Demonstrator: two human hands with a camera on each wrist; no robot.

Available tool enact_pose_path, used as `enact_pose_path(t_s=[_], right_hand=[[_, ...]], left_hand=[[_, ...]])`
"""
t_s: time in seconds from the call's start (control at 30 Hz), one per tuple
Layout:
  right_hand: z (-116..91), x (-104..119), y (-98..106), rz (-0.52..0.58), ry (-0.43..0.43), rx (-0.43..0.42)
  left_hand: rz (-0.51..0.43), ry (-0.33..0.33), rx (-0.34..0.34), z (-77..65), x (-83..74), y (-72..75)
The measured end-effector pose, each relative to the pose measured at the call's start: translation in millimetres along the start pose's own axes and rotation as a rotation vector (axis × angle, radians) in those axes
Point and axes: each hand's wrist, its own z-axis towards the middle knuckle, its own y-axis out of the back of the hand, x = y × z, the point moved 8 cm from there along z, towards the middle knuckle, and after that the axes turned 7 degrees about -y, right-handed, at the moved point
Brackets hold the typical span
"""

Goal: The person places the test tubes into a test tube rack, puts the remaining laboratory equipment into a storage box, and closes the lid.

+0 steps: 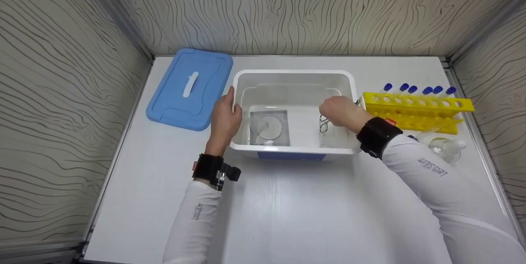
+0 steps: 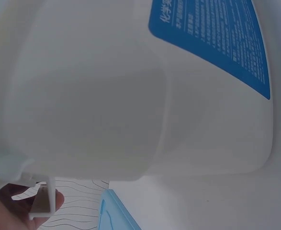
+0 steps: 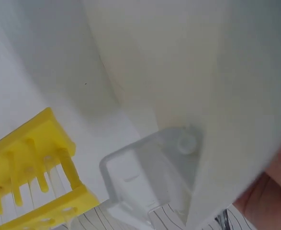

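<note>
A white plastic bin [image 1: 294, 149] with a blue label [image 2: 212, 38] stands uncovered on the table. My left hand [image 1: 225, 120] grips its left side; in the left wrist view, fingers curl round the side handle [image 2: 43, 199]. Reaching over the right rim, my right hand [image 1: 339, 110] holds a bent metal wire tool [image 1: 324, 124], whose loops show below the fist. On the bin floor lies a grey square gauze [image 1: 283, 132] with a white round centre, and a clear vessel seems to be over it. Something transparent, hard to make out, is in the bin's front right corner.
A blue lid [image 1: 168, 99] with a white handle lies left of the bin. To the right stands a yellow test tube rack [image 1: 411, 122] with several blue-capped tubes. In front of it is a clear glass bottle [image 1: 446, 149], beside my right forearm.
</note>
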Motion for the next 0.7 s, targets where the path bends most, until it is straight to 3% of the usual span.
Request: enact_pose_path(t_s=[0.43, 0.7], right_hand=[[3, 1, -6, -0.054, -0.025, 0.082], [6, -9, -10, 0.046, -0.011, 0.069]], left_hand=[[0.016, 0.001, -0.007, 0.9, 1.8, 0.6], [-0.003, -0.005, -0.011, 1.1, 1.0, 0.4]])
